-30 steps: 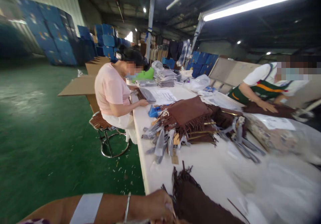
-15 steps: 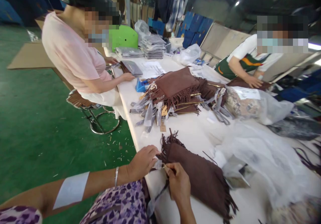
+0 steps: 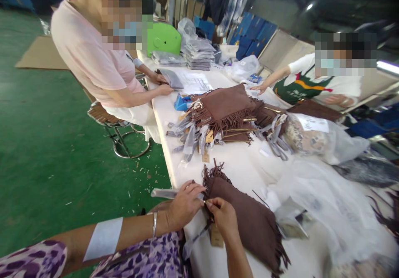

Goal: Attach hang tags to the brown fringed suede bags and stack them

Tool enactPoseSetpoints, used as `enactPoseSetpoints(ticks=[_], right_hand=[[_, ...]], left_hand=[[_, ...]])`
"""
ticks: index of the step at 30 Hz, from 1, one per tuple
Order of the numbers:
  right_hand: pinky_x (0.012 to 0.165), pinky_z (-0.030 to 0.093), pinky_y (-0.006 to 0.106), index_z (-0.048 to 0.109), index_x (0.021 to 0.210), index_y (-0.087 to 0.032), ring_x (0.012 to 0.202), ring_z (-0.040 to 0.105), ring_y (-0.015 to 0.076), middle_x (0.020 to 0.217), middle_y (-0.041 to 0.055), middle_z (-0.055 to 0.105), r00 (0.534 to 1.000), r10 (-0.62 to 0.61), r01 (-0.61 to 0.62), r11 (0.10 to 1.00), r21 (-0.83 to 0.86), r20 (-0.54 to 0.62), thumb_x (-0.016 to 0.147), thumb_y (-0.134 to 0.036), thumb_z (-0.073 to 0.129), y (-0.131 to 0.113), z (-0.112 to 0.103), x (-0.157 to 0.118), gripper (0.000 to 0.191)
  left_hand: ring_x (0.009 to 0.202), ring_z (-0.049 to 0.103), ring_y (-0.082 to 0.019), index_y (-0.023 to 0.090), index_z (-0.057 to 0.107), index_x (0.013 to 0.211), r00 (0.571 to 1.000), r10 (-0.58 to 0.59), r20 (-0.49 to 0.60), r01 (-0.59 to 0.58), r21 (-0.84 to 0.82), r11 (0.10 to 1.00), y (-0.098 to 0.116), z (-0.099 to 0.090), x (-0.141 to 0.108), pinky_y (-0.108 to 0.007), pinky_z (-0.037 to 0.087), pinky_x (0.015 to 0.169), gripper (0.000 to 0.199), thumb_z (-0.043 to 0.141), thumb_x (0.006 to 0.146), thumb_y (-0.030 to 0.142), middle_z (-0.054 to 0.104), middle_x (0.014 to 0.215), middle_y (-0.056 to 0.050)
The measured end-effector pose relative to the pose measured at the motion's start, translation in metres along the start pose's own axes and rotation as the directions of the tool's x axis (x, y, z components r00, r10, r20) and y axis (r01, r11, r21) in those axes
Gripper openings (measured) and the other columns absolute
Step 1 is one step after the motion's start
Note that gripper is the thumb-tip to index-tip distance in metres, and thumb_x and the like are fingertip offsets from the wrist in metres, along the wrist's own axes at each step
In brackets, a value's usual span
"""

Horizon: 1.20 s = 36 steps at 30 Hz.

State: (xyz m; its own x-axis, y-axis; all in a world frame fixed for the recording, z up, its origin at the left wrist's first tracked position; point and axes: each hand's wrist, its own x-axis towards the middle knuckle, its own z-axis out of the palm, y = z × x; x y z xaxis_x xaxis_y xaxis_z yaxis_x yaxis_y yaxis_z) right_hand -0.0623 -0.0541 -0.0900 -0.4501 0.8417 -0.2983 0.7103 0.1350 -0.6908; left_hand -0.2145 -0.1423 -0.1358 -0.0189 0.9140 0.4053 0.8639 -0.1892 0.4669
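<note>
A brown fringed bag (image 3: 246,215) lies on the near edge of the table, its fringes at both ends. My left hand (image 3: 187,205) is closed at its left end, around a strap in a clear plastic sleeve (image 3: 163,193) that sticks out over the floor. Thumb and forefinger of my right hand (image 3: 222,215) pinch a small gold-coloured metal piece, too small to make out fully, close to my left fingertips. Below my right hand hangs a tan card tag (image 3: 217,235). Another plastic-covered strap end (image 3: 191,244) dangles at the table edge.
Brown fringed bags (image 3: 224,103) are piled mid-table, beside a blue tape dispenser (image 3: 182,102). Clear plastic bags (image 3: 330,203) spread at the right. One person in pink (image 3: 90,57) handles a wrapped bag (image 3: 171,79); another in a green apron (image 3: 299,89) stands opposite.
The sleeved strap now extends left from my left hand, and the tag has come into view below my right hand. The person opposite has reached an arm out toward the table's middle.
</note>
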Motion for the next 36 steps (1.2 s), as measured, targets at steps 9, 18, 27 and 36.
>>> enactPoseSetpoints(ticks=[9,18,27,36], right_hand=[[0.069,0.044,0.028,0.07,0.079,-0.022,0.074,0.066,0.0196,0.08,0.0029,0.074,1.0,-0.019,0.018,0.997,-0.079,-0.009,0.083,-0.032,0.05,-0.006,0.006,-0.004,0.023],[0.076,0.044,0.028,0.07,0.083,-0.022,0.082,0.067,0.0214,0.085,0.0051,0.073,0.997,-0.016,0.006,0.992,-0.127,-0.08,0.085,-0.029,0.049,-0.004,0.015,-0.009,0.021],[0.076,0.043,0.029,0.067,0.086,-0.022,0.086,0.066,0.0226,0.091,0.0065,0.072,0.992,-0.04,0.028,0.995,-0.1,-0.12,0.087,-0.03,0.046,0.004,0.018,-0.019,0.022],[0.076,0.044,0.028,0.068,0.088,-0.022,0.085,0.065,0.02,0.091,0.0046,0.069,0.986,-0.111,0.109,0.994,-0.026,-0.126,0.091,-0.032,0.044,0.01,0.017,-0.026,0.027]], left_hand=[[0.133,0.042,-0.027,0.02,0.069,0.089,0.953,-0.303,-0.013,0.297,-0.159,0.941,0.019,0.003,-0.005,-0.057,0.023,0.116,0.007,0.062,0.088,0.018,0.051,0.141,-0.009],[0.129,0.046,-0.023,0.019,0.065,0.085,0.92,-0.382,-0.083,0.357,-0.221,0.908,0.031,0.014,-0.002,-0.052,0.021,0.119,0.011,0.056,0.089,0.013,0.057,0.135,-0.007],[0.124,0.049,-0.024,0.02,0.061,0.081,0.926,-0.352,-0.134,0.305,-0.279,0.91,0.038,0.014,-0.001,-0.052,0.023,0.115,0.017,0.049,0.088,0.01,0.059,0.133,-0.006],[0.119,0.053,-0.023,0.02,0.061,0.078,0.952,-0.29,-0.094,0.252,-0.289,0.924,0.03,0.015,0.001,-0.049,0.031,0.11,0.017,0.05,0.082,0.008,0.061,0.129,-0.006]])
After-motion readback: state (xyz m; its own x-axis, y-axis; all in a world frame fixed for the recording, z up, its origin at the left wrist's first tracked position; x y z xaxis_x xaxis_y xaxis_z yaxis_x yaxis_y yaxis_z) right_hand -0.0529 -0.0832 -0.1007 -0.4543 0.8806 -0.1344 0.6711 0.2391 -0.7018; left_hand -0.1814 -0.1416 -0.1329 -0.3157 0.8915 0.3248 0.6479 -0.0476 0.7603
